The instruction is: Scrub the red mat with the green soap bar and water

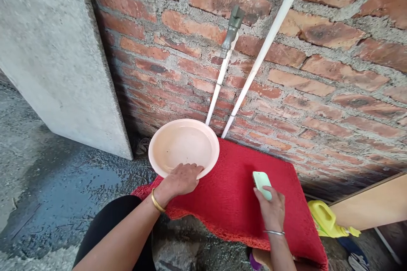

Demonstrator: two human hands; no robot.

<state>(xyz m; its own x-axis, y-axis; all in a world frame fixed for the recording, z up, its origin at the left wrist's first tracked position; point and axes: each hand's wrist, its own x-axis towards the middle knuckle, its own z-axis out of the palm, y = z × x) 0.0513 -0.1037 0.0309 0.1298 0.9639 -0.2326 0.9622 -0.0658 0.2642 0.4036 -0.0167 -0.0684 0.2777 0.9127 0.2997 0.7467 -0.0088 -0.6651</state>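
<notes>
We see smooth plastic basin (182, 142), 7 o'clock | rough, matt cloth (222, 203), 5 o'clock | coarse brick wall (337, 67), 2 o'clock | matt, concrete-like slab (60, 51), 10 o'clock | glossy wet floor (82, 194), 8 o'clock

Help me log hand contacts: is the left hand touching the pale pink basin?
Touching. The head view shows the left hand on the basin's near rim, its fingers lapping over the edge to the inside.

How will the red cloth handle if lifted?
Probably floppy: the red cloth has a near edge hanging in loose waves. Likely grippy rather than slick, since its surface looks rough and textured. Possibly heavy if soaked; the floor nearby is wet, but I can't tell about the cloth.
</notes>
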